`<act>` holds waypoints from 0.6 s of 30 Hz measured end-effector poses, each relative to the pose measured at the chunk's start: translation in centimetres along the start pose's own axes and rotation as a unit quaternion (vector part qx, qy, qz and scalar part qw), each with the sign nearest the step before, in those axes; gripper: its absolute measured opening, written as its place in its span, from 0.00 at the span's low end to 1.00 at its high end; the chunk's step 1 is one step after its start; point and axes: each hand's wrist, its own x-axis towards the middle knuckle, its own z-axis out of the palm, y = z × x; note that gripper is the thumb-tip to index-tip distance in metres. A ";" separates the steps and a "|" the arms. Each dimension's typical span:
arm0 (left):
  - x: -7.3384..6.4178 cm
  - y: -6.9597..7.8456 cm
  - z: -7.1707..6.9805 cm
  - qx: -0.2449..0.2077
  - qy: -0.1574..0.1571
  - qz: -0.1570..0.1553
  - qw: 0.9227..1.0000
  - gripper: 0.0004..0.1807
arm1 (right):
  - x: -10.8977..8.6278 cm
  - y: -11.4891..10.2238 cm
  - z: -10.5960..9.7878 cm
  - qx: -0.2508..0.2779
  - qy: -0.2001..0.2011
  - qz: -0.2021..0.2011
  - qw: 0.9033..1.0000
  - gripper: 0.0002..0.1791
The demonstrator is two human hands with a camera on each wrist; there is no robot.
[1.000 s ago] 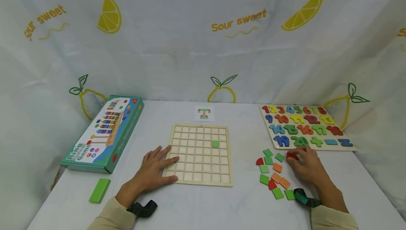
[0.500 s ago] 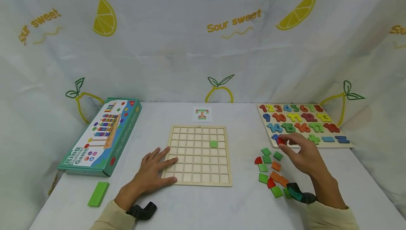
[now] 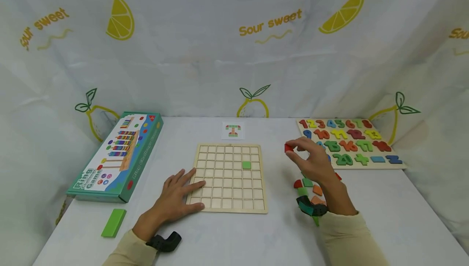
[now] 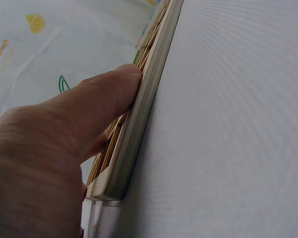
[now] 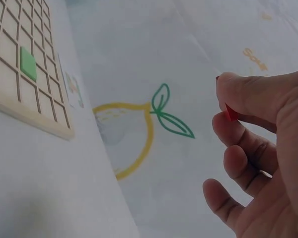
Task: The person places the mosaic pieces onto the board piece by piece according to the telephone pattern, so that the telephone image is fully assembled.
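My right hand [image 3: 313, 161] pinches a red tile [image 3: 288, 148] between thumb and index finger, held above the table to the right of the wooden grid board [image 3: 229, 210]. In the right wrist view only a red corner [image 5: 231, 113] of that tile shows between the fingers. My left hand [image 3: 174, 198] lies with spread, straight fingers on the left edge of the board; in the left wrist view its thumb [image 4: 111, 89] rests on the frame. One green square tile [image 3: 246, 165] sits in a cell toward the board's upper right.
Green, orange and red tiles [image 3: 307, 182] lie loose under my right wrist, partly hidden. Behind them is a number puzzle board [image 3: 344, 159]. A pattern card [image 3: 233, 130] lies beyond the grid board. At left are a game box [image 3: 117, 156] and a green block [image 3: 113, 223].
My right hand has picked up the red tile from beside the loose tiles and carried it up and left toward the grid board. The left hand stays in place on the board.
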 end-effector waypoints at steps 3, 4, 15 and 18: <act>0.1 0.1 -0.1 -0.002 0.000 -0.001 1.000 0.35 | 1.0 -0.4 1.6 0.016 -0.005 0.015 1.000 0.13; 0.1 0.1 -0.1 -0.002 -0.002 -0.003 1.000 0.35 | 1.3 -0.5 2.1 0.022 -0.010 0.022 0.999 0.13; 0.2 0.2 -0.2 0.003 -0.013 -0.009 1.000 0.35 | 3.0 0.2 7.8 0.054 -0.068 0.063 0.994 0.11; 0.2 0.1 -0.2 0.003 -0.010 -0.005 1.000 0.35 | 3.2 0.6 9.0 0.061 -0.084 0.090 0.991 0.09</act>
